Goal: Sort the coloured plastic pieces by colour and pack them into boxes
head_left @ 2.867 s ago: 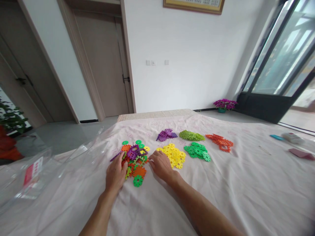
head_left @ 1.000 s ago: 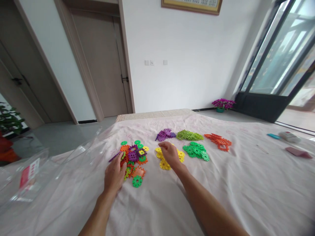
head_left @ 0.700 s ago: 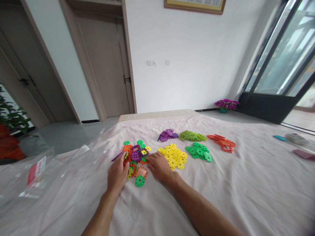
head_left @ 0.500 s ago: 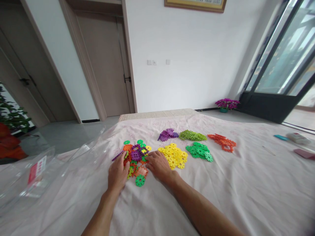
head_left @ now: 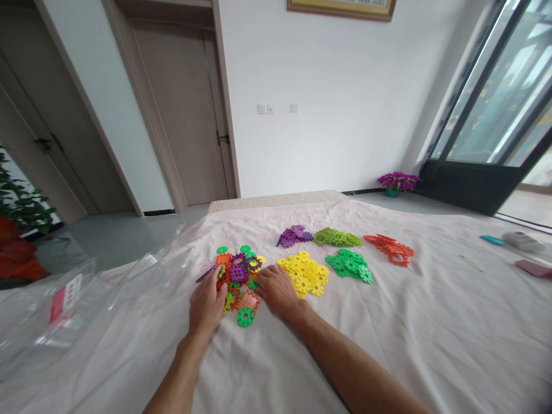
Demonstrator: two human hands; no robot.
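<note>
A mixed heap of plastic snap-together pieces (head_left: 238, 272) lies on the cloth between my hands, with purple, orange, green and yellow ones jumbled together. Along its left edge rests my left hand (head_left: 207, 300), thumb apart from the fingers; a purple piece (head_left: 207, 273) pokes out beyond the fingertips. My right hand (head_left: 276, 289) reaches the heap's right side, fingers bent and tips together by a green disc (head_left: 253, 282); what they grip, if anything, is hidden. Nearest me in the heap is a green notched disc (head_left: 245, 317). A pile of yellow flower discs (head_left: 304, 273) lies right beside the right hand.
Farther out are sorted piles: purple (head_left: 294, 236), lime green (head_left: 337, 237), green (head_left: 350, 265) and orange-red (head_left: 390, 249). A clear plastic bag (head_left: 64, 310) spreads over the left. At the far right lie a blue item (head_left: 493, 240) and a white packet (head_left: 523, 242).
My right fingers shift slightly at the heap's edge, and a purple piece near them covers more of the yellow one. My left hand stays nearly still.
</note>
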